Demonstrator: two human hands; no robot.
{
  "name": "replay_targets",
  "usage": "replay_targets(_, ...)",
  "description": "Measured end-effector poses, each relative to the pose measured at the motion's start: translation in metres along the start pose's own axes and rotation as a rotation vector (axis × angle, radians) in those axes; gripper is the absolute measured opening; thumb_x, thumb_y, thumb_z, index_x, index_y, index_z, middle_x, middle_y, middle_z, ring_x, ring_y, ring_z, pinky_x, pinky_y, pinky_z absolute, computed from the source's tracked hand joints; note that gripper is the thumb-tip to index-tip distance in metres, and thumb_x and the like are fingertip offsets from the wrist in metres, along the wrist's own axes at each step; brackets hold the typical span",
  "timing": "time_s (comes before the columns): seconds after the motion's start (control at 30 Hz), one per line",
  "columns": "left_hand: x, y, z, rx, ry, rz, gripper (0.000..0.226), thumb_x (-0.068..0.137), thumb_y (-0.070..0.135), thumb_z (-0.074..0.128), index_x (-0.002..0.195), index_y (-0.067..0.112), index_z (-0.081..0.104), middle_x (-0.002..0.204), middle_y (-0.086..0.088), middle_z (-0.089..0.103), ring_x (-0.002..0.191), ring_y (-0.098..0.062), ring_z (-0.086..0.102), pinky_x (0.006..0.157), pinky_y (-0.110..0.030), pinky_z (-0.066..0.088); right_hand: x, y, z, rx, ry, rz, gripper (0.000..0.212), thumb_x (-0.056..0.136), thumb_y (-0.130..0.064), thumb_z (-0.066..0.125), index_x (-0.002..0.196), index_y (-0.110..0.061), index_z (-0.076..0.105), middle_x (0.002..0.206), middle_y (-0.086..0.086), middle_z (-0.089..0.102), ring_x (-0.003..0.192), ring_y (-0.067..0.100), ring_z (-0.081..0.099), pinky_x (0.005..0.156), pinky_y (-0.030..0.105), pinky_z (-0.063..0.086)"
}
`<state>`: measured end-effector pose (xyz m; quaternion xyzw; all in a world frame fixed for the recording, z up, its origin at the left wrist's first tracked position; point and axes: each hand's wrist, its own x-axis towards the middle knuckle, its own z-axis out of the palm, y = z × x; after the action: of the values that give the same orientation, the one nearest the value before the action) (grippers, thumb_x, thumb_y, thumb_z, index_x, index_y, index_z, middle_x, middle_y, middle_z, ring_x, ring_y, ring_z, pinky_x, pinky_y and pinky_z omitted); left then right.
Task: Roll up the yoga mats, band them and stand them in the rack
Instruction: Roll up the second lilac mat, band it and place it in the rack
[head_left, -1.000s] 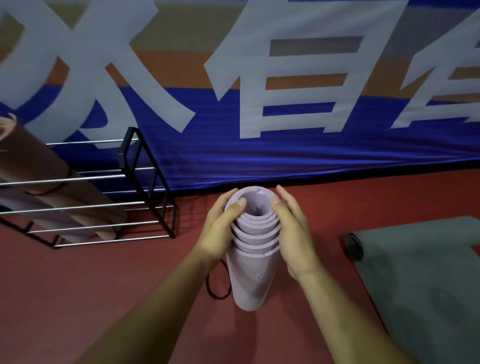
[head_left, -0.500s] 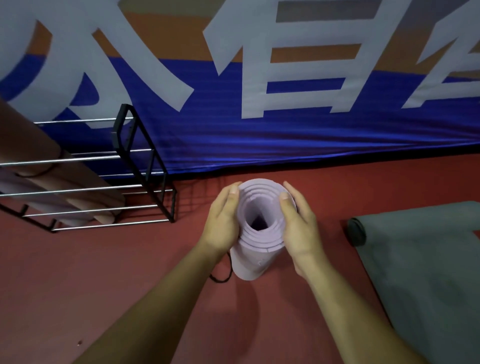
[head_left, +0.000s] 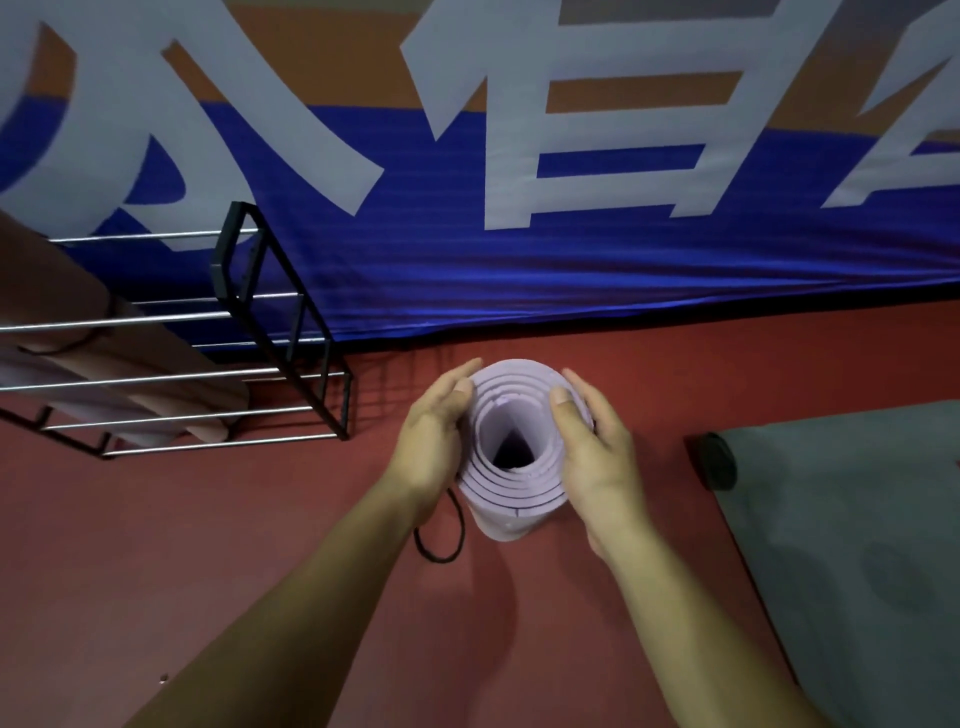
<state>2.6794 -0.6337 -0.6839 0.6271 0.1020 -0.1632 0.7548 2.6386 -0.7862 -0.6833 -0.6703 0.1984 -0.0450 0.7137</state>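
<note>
Red floor (head_left: 260, 545) fills the lower frame. Across the top hangs a blue and orange banner (head_left: 571, 270) with big white characters.

Centre frame: lilac mat (head_left: 511, 499), rolled up, stands on end on the floor. You see its spiral layers and the dark hollow core from above. It tilts a little toward the banner.

Your left hand (head_left: 434, 441) grips the roll's left side near the top, with the fingers curled round the far side and the thumb at the rim. Your right hand (head_left: 597, 452) grips the right side the same way, its thumb (head_left: 563, 402) lying over the top edge on the layers. Both hands are clamped round the same roll, one on each side.

Black band (head_left: 459, 525) lies on the floor as a loose loop, just beside the foot of the roll and partly under your left wrist. No band shows on the visible part of the roll.

Left of frame: metal rack (head_left: 223, 265) with a black end frame and silver bars, standing on the floor against the banner, near the roll but apart from it. It holds a brown mat (head_left: 62, 291), rolled and leaning, with a dark band round it. Below that lies a pale mat (head_left: 78, 402), also rolled.

Right edge: grey mat (head_left: 857, 545) lies flat on the floor, rolled up only at its near-centre end, well apart from your right hand.
</note>
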Motion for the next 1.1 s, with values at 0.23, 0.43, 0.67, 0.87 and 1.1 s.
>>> replay_targets(0.23,0.005,0.014,0.019,-0.021,0.035,-0.058,0.048,0.092,0.039,0.050,0.123,0.005,0.063,0.116,-0.019,0.072,0.114,-0.038,0.066,0.105,-0.055,0.049,0.014,-0.017,0.001,0.100,0.012,0.101,0.021,0.102,-0.035,0.056,0.119,-0.033,0.068,0.118,-0.017,0.071,0.112,-0.002,0.064,0.103,0.027,0.048)
replay_targets(0.43,0.009,0.007,0.020,0.061,0.092,-0.056,0.031,0.107,0.027,0.045,0.124,0.008,0.063,0.115,-0.012,0.073,0.112,-0.030,0.068,0.099,-0.043,0.055,0.029,-0.017,-0.002,0.098,0.007,0.133,0.018,0.099,-0.027,0.063,0.113,-0.035,0.072,0.117,-0.014,0.073,0.108,-0.002,0.066,0.095,0.022,0.050)
replay_targets(0.67,0.017,0.010,0.016,0.022,0.075,-0.053,0.042,0.099,0.041,0.055,0.130,0.014,0.063,0.124,-0.008,0.071,0.118,-0.026,0.066,0.108,-0.049,0.047,0.033,-0.016,0.000,0.175,-0.006,0.197,0.021,0.097,-0.027,0.067,0.117,-0.032,0.071,0.114,-0.014,0.074,0.108,0.001,0.068,0.095,0.025,0.051)
replay_targets(0.87,0.024,0.002,0.015,-0.049,0.046,-0.073,0.066,0.081,0.056,0.060,0.128,0.010,0.062,0.123,-0.014,0.070,0.118,-0.031,0.065,0.109,-0.055,0.045,0.038,-0.012,0.006,0.132,0.061,0.166,0.021,0.100,-0.027,0.062,0.118,-0.025,0.072,0.113,-0.011,0.075,0.108,0.006,0.069,0.102,0.034,0.052)
replay_targets(1.1,0.081,0.051,-0.006,-0.005,0.061,-0.002,0.038,0.103,0.033,0.048,0.124,0.004,0.062,0.119,-0.016,0.071,0.108,-0.026,0.069,0.094,-0.037,0.056,0.094,-0.038,0.051,0.081,0.047,0.074,0.021,0.102,-0.024,0.059,0.119,-0.022,0.072,0.114,-0.004,0.075,0.111,0.016,0.069,0.105,0.046,0.050)
